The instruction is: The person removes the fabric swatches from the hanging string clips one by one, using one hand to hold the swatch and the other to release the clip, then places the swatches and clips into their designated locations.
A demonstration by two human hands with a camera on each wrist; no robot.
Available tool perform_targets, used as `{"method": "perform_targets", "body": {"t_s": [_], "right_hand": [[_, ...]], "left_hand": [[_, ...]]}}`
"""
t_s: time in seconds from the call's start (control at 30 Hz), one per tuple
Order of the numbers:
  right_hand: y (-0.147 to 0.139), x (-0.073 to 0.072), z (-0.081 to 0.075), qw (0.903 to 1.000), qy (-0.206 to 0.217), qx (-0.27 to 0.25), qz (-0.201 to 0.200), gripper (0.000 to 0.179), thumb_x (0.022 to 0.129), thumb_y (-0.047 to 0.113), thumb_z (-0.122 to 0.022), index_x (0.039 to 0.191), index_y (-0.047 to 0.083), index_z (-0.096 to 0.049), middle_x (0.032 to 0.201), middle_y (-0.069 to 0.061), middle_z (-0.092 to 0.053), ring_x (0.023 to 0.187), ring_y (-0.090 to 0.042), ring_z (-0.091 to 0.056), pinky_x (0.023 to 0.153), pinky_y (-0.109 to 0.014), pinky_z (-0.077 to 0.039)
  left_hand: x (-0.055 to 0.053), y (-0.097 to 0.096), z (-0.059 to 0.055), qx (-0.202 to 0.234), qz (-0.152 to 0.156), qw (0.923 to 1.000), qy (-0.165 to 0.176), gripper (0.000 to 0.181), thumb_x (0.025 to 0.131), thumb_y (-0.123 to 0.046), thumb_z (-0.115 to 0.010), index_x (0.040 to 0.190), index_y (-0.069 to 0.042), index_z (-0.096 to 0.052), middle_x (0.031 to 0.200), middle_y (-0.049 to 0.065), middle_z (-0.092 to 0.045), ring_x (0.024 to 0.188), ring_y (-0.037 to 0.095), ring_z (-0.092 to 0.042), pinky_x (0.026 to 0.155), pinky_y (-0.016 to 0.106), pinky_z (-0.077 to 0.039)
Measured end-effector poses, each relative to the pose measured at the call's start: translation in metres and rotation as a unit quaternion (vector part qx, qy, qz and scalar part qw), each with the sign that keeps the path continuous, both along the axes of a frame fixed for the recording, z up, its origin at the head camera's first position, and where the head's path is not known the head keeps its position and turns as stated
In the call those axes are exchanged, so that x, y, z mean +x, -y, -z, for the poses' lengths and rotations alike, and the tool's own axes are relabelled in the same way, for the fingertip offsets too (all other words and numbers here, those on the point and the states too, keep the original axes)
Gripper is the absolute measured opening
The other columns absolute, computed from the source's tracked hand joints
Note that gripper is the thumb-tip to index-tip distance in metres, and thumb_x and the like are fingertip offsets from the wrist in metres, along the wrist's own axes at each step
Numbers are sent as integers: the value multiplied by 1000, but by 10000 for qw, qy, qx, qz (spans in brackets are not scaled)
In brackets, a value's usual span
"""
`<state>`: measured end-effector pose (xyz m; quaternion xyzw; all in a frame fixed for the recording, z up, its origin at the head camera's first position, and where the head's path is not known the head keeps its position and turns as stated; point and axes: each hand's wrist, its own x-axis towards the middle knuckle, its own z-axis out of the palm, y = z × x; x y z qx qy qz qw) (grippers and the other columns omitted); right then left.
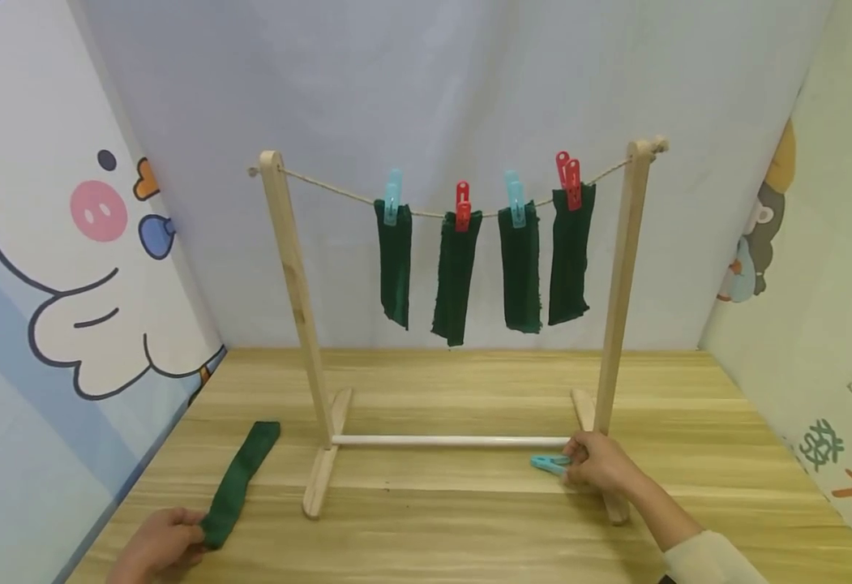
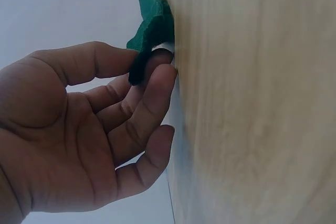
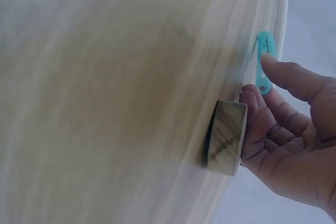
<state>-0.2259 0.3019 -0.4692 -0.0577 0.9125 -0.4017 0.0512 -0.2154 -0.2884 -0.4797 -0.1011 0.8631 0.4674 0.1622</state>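
Note:
At the table's left front, my left hand [image 1: 165, 541] pinches the near end of a dark green cloth strip [image 1: 239, 487] between thumb and fingers. The strip's far part lies on the wood; in the left wrist view the green cloth [image 2: 152, 22] is bunched above the fingertips. By the rack's right foot, my right hand [image 1: 601, 464] holds a light blue clothespin [image 1: 548, 463] low over the table. The right wrist view shows the thumb against the side of that clothespin [image 3: 265, 61], fingers behind it, beside the wooden foot [image 3: 228, 137].
A wooden rack with a white crossbar [image 1: 447, 441] stands mid-table. Several green strips hang from its rope [image 1: 331, 188], held by red clothespins [image 1: 463, 207] and light blue clothespins [image 1: 392, 199]. Its left post [image 1: 296, 284] and right post [image 1: 622, 300] rise between the printed side walls.

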Motion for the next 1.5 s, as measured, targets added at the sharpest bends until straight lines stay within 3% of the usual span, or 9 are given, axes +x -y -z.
{"method": "perform_targets", "body": {"t_s": [0.2,0.37,0.57,0.7,0.87,0.97,1.17,1.33,1.5], "right_hand": [[1,0,3,9999,55,15,121,25,71,-6,-74,91,-4,-59,75,-4,-56,70,-18,-54,64,-34,-48],[2,0,3,9998,58,-21,174,26,70,-6,-74,91,-4,-59,75,-4,-56,69,-18,-54,65,-34,-48],[2,1,2,9998,63,-12,179,28,70,-4,-76,92,-5,-59,75,-4,-57,70,-18,-55,65,-34,-49],[2,0,2,9998,43,-39,215,28,70,-3,-76,93,-5,-59,76,-5,-57,71,-18,-55,65,-34,-49],[1,1,3,9998,-108,-36,182,27,72,-1,-74,94,-5,-60,79,-5,-59,74,-20,-57,65,-34,-49],[0,5,1,9992,-118,-151,353,29,75,4,-74,99,-5,-60,83,-6,-59,77,-21,-56,66,-34,-49],[-3,11,-7,9955,-287,-818,389,40,85,13,-68,114,-10,-53,94,-12,-60,86,-25,-58,71,-35,-51],[-3,13,-15,9944,-375,-905,400,45,86,19,-68,117,-9,-53,99,-12,-60,90,-25,-57,74,-32,-50],[-1,15,-23,9916,-458,-1121,449,43,87,17,-67,117,-11,-52,100,-13,-60,90,-24,-57,73,-27,-49]], "left_hand": [[-5,10,2,-189,79,9997,166,34,85,1,-52,111,23,-51,97,23,-62,73,19,-61,67,34,-52],[-7,15,3,-359,272,9986,259,35,87,-4,-55,109,23,-52,94,20,-62,76,21,-61,69,36,-51],[-5,19,1,-652,651,9956,168,34,90,-9,-56,106,21,-54,90,15,-62,81,27,-61,73,41,-50],[-3,22,-1,-848,825,9930,-21,38,89,-14,-60,112,16,-56,98,23,-60,87,35,-59,75,45,-49],[1,22,-3,-929,813,9923,-51,50,85,-24,-67,120,10,-55,109,28,-56,89,35,-59,73,46,-49],[3,19,-7,-655,697,9954,-13,50,86,-23,-66,121,10,-54,102,22,-61,85,31,-61,71,45,-49],[10,9,-22,-684,655,9943,-483,50,89,-23,-63,124,10,-51,95,14,-65,83,28,-61,70,46,-49],[17,0,-30,-714,693,9909,-910,50,90,-25,-62,126,8,-51,100,15,-64,90,31,-61,72,45,-49],[22,-7,-34,-406,594,9912,-1108,48,92,-23,-60,128,7,-50,105,16,-63,93,30,-61,74,44,-50]]}}
